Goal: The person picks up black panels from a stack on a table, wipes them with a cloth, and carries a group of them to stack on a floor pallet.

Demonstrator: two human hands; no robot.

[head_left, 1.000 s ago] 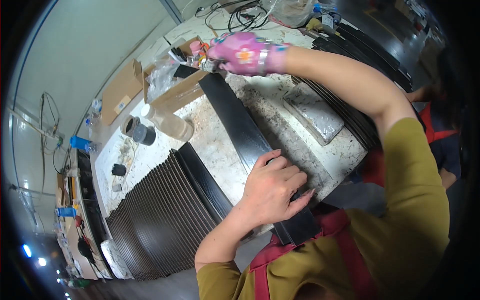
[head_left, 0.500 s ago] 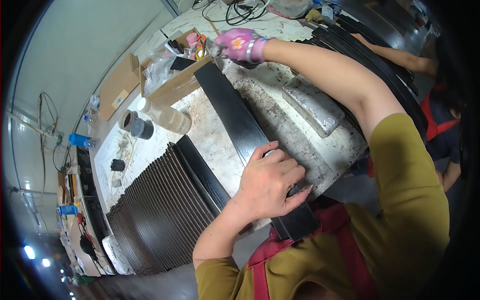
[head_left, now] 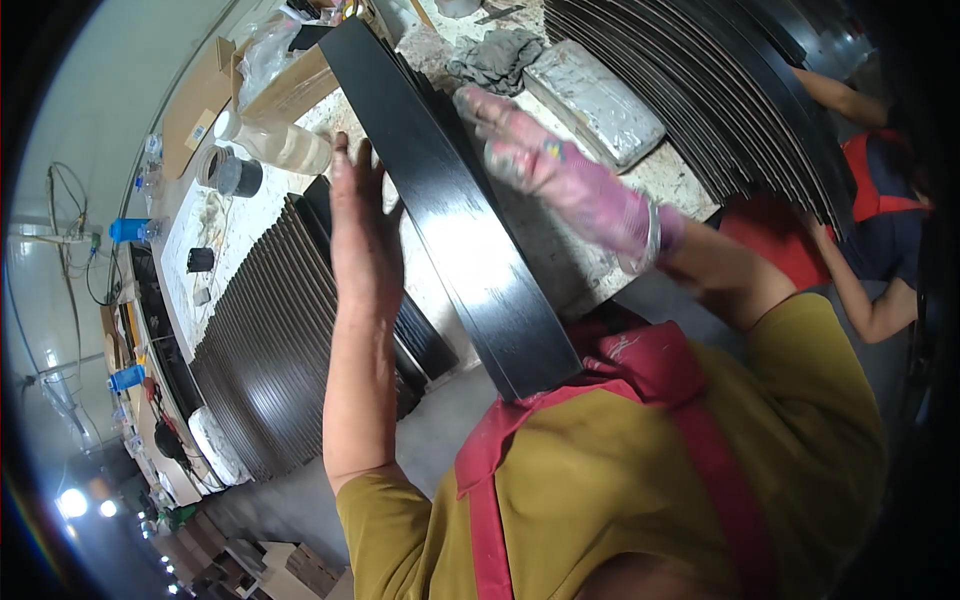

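Observation:
A long glossy black board [head_left: 440,210] runs from the far side of the table toward my chest, its near end close to my apron. Along its left edge stands my bare left hand [head_left: 365,230], fingers stretched up and dark-stained at the tips. My right hand [head_left: 565,180], in a pink patterned glove, is blurred on the board's right side with its fingers stretched out and nothing visible in them. Whether either hand touches the board I cannot tell. A crumpled grey rag [head_left: 497,60] lies beyond the gloved hand.
Rows of black slats [head_left: 270,350] stand at left; more dark strips [head_left: 690,90] lie at right. A wrapped grey block [head_left: 597,105] sits nearby. A bottle [head_left: 275,142], a dark jar [head_left: 240,178] and a cardboard box [head_left: 290,90] occupy the far left. A co-worker's arm [head_left: 840,100] shows at right.
My left hand has come off the board's near part to its left edge. My gloved right hand has drawn back from the far end. The view has shifted.

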